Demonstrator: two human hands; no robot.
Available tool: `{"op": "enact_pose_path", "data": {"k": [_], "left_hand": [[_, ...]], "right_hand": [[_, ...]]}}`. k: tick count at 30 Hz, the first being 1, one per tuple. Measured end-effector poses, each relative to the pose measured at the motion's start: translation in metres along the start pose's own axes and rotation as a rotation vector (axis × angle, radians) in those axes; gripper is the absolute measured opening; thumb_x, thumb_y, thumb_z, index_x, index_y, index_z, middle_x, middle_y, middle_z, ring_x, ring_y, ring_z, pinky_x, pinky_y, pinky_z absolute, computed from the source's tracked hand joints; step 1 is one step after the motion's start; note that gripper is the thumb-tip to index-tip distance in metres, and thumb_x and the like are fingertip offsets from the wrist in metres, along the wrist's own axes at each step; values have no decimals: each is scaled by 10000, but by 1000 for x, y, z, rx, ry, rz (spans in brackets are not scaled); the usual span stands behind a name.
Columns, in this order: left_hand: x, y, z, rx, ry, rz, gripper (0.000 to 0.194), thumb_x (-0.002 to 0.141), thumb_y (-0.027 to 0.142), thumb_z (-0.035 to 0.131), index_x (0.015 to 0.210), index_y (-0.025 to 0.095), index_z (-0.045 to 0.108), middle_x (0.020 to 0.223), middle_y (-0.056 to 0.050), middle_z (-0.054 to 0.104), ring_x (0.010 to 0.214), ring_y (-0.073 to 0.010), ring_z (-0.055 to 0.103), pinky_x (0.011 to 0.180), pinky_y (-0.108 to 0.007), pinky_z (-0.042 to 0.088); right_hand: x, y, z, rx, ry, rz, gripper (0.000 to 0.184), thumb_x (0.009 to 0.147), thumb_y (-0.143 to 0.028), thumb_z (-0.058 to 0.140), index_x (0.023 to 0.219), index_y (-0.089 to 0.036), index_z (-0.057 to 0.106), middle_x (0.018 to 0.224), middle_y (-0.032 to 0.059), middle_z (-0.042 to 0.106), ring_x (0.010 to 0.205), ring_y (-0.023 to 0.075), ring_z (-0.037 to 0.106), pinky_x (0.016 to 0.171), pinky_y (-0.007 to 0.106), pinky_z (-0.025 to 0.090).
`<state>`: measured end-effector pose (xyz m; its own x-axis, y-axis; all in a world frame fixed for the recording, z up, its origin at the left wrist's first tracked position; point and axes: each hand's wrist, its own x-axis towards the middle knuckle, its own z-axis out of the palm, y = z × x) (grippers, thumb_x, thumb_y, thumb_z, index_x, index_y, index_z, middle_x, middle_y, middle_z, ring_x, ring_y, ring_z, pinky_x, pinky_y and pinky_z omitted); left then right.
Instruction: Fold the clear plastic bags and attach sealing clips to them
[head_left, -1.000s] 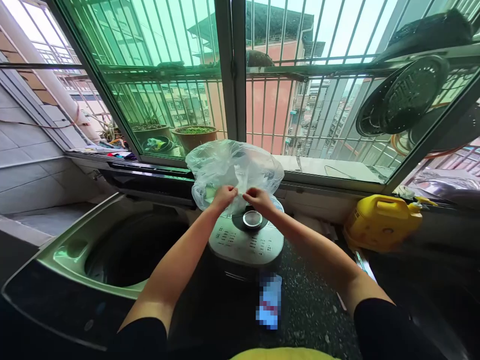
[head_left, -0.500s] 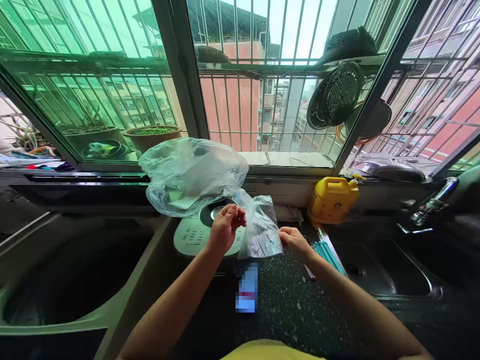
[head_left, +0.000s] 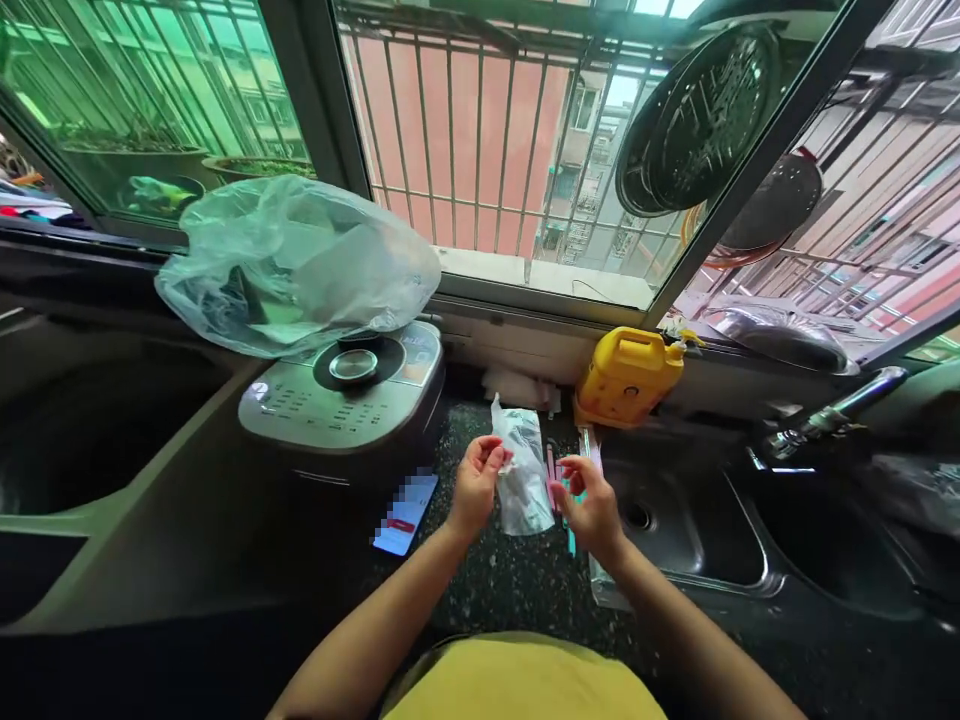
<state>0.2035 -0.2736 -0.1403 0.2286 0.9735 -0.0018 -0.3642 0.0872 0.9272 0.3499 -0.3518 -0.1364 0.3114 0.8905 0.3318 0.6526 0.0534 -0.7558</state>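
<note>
My left hand (head_left: 478,485) has its fingertips pinched together over the left edge of a small clear plastic bag (head_left: 525,500). Something whitish shows at those fingertips, but I cannot make out what it is. The bag appears to rest flat on the dark speckled counter. To its right is my right hand (head_left: 592,508), fingers curled but thumb and fingertips apart, nothing visible between them. Slim pink and teal sticks (head_left: 572,538) lie beneath and beside that hand, partly hidden by it.
A big filled plastic bag (head_left: 307,260) sits on the back of a rice cooker (head_left: 330,415), left. A phone (head_left: 405,515) lies before the cooker. A yellow jug (head_left: 630,375) stands behind the sink (head_left: 697,520). An open washing machine (head_left: 97,440) is far left.
My view has turned right and down. Both hands moved off the big bag and cooker to the counter. The small bag, earlier stretched beside the cooker in my right fingers, now lies between my hands.
</note>
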Motion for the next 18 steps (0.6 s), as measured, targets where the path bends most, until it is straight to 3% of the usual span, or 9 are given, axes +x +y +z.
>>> {"op": "enact_pose_path", "data": {"k": [2,5,8,14,18], "left_hand": [[-15,-7,11,74,-104,47,313,766,447,574,941,188,549,799,-34,655,743,-152,620,735,-291,480],[-27,-12,12,193,-160,98,283,813,427,528,971,194,550,819,-42,671,763,-160,633,750,-295,479],[-25,-16,-9,247,-92,88,257,802,418,541,906,184,558,764,-35,667,742,-165,632,731,-294,479],[-11,-40,-62,275,51,-30,310,726,457,583,847,173,551,759,-43,664,746,-180,626,756,-329,485],[-17,-65,-76,349,-15,-120,316,705,474,568,805,175,551,754,-48,650,755,-192,626,728,-331,489]], "right_hand": [[-2,-4,3,48,-101,13,347,745,-440,583,984,-189,569,814,36,617,608,138,529,591,266,437],[1,-3,12,162,-163,126,238,781,-418,540,799,-187,593,693,16,608,574,131,519,554,251,417],[6,8,8,330,-37,199,221,753,-393,582,667,-190,581,628,5,588,608,139,526,593,255,423],[6,14,-22,842,205,444,242,656,-414,681,659,-202,565,791,28,696,648,147,587,627,275,462],[6,5,-33,907,320,454,186,655,-356,650,621,-209,540,753,18,711,638,156,606,590,269,461]]}}
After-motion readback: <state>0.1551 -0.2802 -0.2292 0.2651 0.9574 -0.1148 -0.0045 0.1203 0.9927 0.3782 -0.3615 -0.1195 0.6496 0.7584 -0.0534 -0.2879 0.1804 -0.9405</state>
